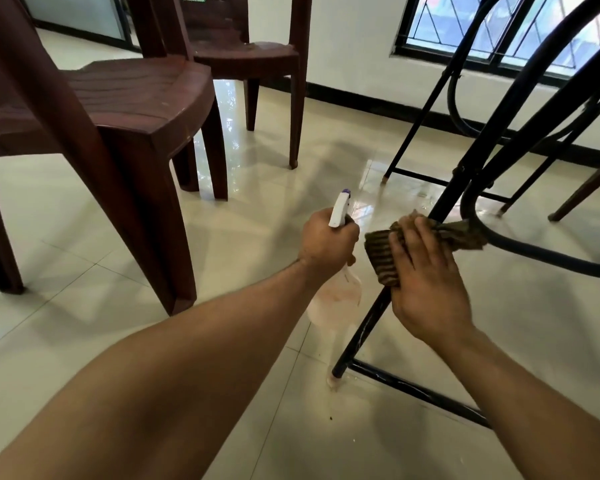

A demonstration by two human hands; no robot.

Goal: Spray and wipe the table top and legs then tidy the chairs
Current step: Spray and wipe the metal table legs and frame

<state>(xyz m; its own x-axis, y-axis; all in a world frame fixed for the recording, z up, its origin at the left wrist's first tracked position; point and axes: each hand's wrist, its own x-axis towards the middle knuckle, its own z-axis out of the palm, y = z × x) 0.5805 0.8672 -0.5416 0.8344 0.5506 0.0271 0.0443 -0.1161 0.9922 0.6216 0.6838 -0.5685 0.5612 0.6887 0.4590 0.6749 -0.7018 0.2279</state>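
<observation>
Right hand (426,285) wraps a brown striped cloth (383,254) round a slanted black metal table leg (364,327), fingers curled over it, approx midway up; the leg's foot stands on wet cream floor tiles (257,410). Just left of it, left hand (326,244) grips the neck of a spray bottle (336,299), white trigger head up, clear pinkish body hanging below the fist, close to the leg. Beyond, 2 dark brown plastic chairs, near chair (136,98) & far chair (250,53), stand at left, well apart from the table frame; barred window (499,29) in white wall, rear right
</observation>
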